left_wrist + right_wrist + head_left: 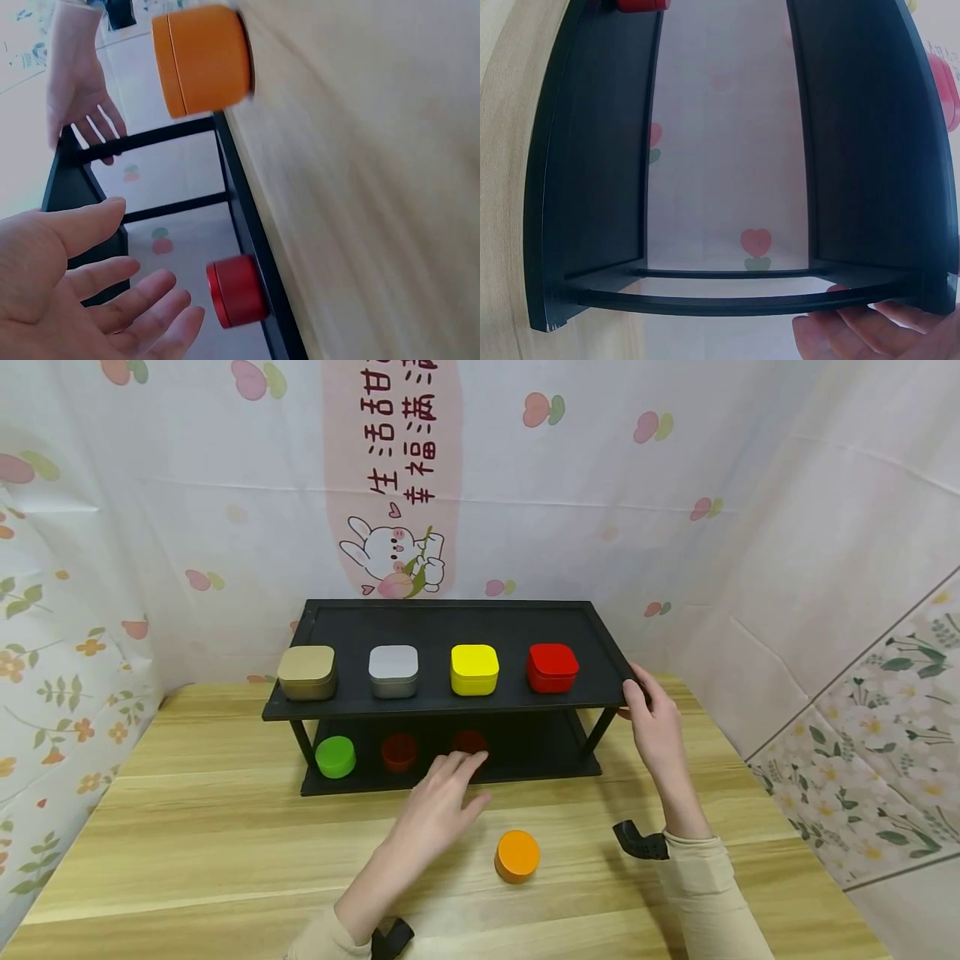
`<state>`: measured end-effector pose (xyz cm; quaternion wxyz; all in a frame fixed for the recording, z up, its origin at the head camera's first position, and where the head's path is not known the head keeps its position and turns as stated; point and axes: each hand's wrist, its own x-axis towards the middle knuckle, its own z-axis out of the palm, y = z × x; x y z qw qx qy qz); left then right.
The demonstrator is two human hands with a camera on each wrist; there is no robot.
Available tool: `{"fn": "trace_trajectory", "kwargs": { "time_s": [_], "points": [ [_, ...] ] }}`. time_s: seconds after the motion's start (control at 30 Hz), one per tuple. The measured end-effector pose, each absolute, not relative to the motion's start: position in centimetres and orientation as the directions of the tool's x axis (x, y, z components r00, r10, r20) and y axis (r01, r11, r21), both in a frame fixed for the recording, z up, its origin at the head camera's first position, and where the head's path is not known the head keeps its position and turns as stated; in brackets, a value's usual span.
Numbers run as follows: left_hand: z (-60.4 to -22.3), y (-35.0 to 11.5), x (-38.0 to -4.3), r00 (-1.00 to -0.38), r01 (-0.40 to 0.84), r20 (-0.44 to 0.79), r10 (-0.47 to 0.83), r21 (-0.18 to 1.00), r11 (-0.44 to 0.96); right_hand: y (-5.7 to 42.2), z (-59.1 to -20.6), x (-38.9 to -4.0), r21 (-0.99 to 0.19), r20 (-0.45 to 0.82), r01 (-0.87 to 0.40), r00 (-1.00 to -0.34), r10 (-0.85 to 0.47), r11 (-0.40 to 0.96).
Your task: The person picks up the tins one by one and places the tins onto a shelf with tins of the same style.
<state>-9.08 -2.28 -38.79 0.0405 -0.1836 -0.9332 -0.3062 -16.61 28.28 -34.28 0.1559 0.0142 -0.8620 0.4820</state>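
My left hand [438, 806] reaches over the front edge of the two-tier black shelf [450, 708], fingers loosely extended and holding nothing. Just beyond its fingertips, on the lower tier, stands a round red tin [238, 291]. Another round red tin [399, 752] and a round green tin [335, 757] are to its left. At the upper board's right front corner, my right hand [654, 722] grips the edge, thumb above and fingers [862, 330] underneath. On the wooden table, right of the left hand, sits a round orange tin [517, 856].
Along the top tier stand square tins: gold [307, 673], silver [393, 672], yellow [474, 670] and red [552, 668]. A patterned cloth [525, 510] hangs behind the shelf. Slim black posts [599, 732] join the two tiers. The wooden table [202, 827] stretches out in front.
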Motion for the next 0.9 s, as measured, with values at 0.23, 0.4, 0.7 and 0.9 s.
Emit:
{"fn": "trace_trajectory", "kwargs": {
  "time_s": [0.23, 0.4, 0.7, 0.9],
  "points": [
    [-39.0, -1.5, -8.0, -0.922, 0.382, 0.172, 0.346, 0.545, 0.747, 28.4, -34.4, -16.7, -0.830, 0.276, -0.169, -0.953, 0.128, 0.531],
    [-39.2, -1.2, -7.4, -0.918, 0.391, 0.168, 0.360, 0.535, 0.748, 28.5, -34.5, -16.8, -0.831, 0.279, -0.176, -0.953, 0.121, 0.528],
    [-38.9, -0.7, -6.3, -0.904, 0.416, 0.148, 0.401, 0.516, 0.749, 28.6, -34.8, -17.1, -0.830, 0.279, -0.175, -0.952, 0.123, 0.529],
    [-38.7, -0.3, -5.7, -0.897, 0.422, 0.117, 0.426, 0.510, 0.750, 28.5, -34.6, -16.9, -0.833, 0.275, -0.168, -0.953, 0.131, 0.528]
  ]
}}
